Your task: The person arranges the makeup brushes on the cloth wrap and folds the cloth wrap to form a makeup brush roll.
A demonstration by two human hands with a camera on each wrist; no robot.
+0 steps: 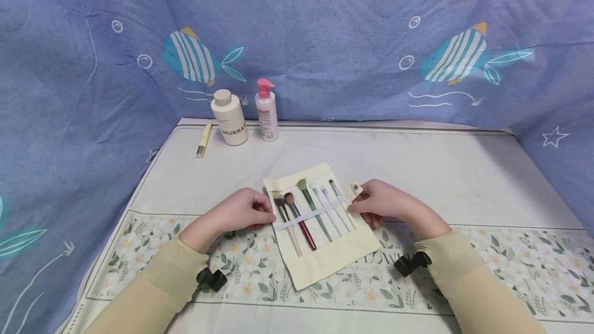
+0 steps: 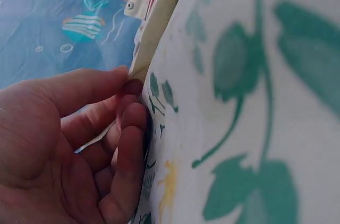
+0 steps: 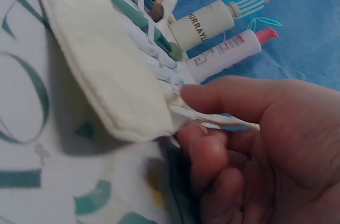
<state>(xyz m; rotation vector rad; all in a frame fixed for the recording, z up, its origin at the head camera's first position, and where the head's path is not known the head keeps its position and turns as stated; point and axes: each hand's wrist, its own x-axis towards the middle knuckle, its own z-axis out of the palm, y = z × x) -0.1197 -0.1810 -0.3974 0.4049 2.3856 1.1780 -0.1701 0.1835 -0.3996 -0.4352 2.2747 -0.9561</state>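
A cream fabric brush roll (image 1: 331,256) lies unfolded and slightly turned on the table, with several makeup brushes tucked under its pale elastic band (image 1: 308,215). Among them are a dark red-handled brush (image 1: 306,233) and a green brush (image 1: 312,201). My left hand (image 1: 246,209) pinches the roll's left edge between thumb and fingertips, which the left wrist view shows close up. At the opposite edge, my right hand (image 1: 382,200) pinches the fabric beside the snap tab (image 1: 356,188). In the right wrist view the roll's near corner (image 3: 133,123) is raised a little off the cloth.
Toward the back left stand a cream bottle (image 1: 230,120) and a white pump bottle (image 1: 266,115) with a pink top. A yellow tube (image 1: 204,140) lies beside them. A blue fish-print curtain (image 1: 325,40) hangs behind the table, which has a floral cloth (image 1: 246,272).
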